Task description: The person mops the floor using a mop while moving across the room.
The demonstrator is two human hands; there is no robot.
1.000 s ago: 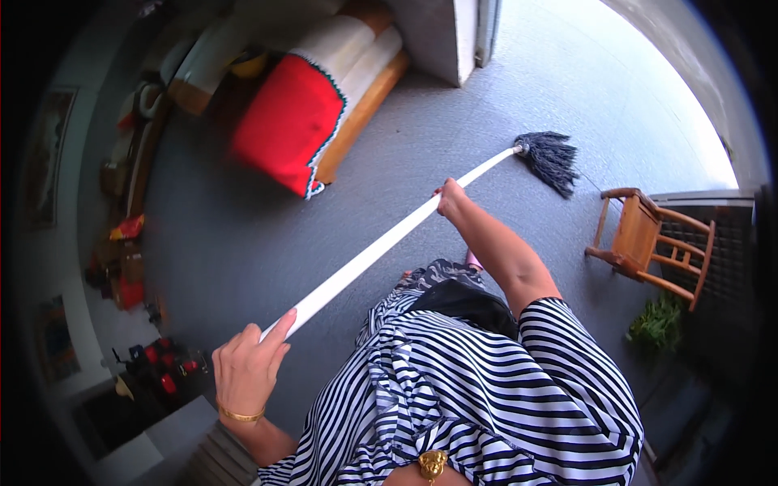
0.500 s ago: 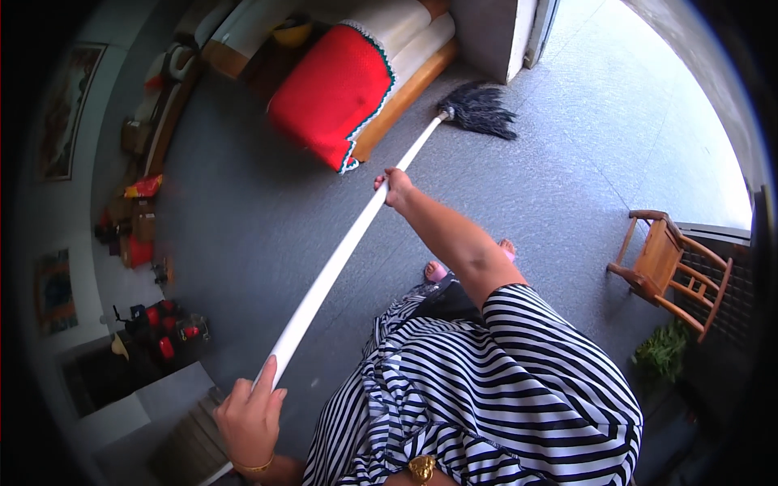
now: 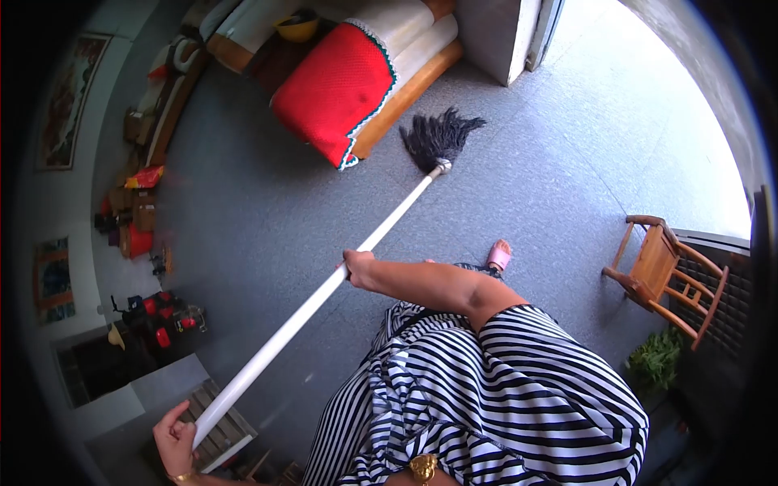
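Note:
A mop with a long white handle (image 3: 301,314) slants from the lower left up to the middle of the floor. Its dark, stringy head (image 3: 440,139) lies spread on the grey tiles near the red-covered seat. Midway along the handle, my right hand (image 3: 357,268) is closed around it, arm stretched across my body. My left hand (image 3: 175,438) grips the handle's top end at the lower left, with one finger sticking up off it.
A wooden seat with a red cloth (image 3: 336,93) stands just beyond the mop head. At the right are a small wooden chair (image 3: 652,259) and a bunch of green leaves (image 3: 655,356). Boxes (image 3: 144,211) and a red-and-black machine (image 3: 158,316) line the left side.
The mop head has been pulled back toward me and a little left, its strands now trailing away. Both hands have moved down and left with the handle. One foot has shifted.

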